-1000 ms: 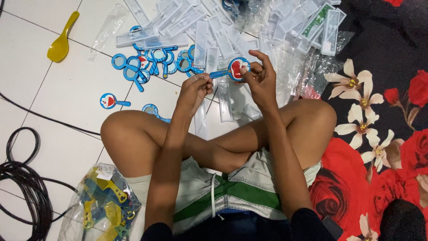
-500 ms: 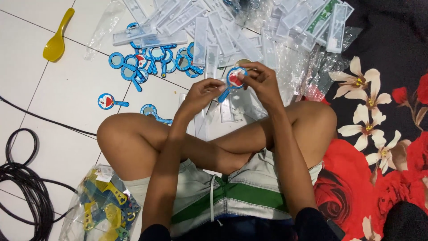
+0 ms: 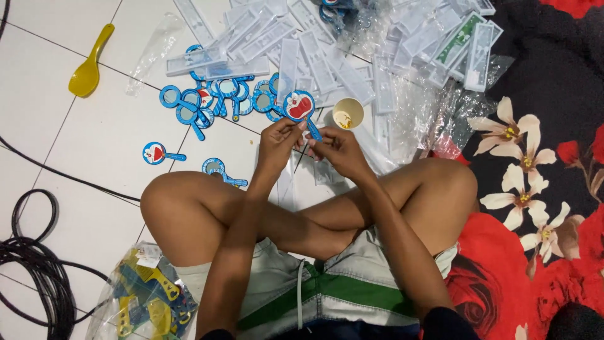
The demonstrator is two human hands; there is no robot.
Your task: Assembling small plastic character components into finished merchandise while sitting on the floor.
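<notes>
The white tiled floor [image 3: 94, 145] carries everything here, with a red and black flowered mat [image 3: 535, 189] at three o'clock and a coil of black cable [image 3: 31, 264] at eight. At twelve o'clock sprawls a heap of clear plastic trays [image 3: 352, 56], and at eleven a smaller pile of blue round hand mirrors [image 3: 214, 101]. A bag of yellow and blue pieces [image 3: 148, 296] sits at seven, by the person's knee, and a yellow spoon [image 3: 88, 66] lies at ten. A small cup [image 3: 348, 113] stands just beyond the hands.

The left hand [image 3: 277, 141] and right hand [image 3: 340, 151] meet above the crossed legs, both pinching the blue handle of one cartoon-faced mirror [image 3: 299, 106], whose round head points up toward twelve o'clock. The grip of each hand is pressed together on the handle, thumbs against forefingers (what the fingertips do beneath it is hidden).

To do this well, I judge the hold should stay low on the handle so the printed face is neither smudged nor bent, with one hand steadying while the other works. The loose film and trays nearby look slippery, so the piece is best kept over the lap.
</notes>
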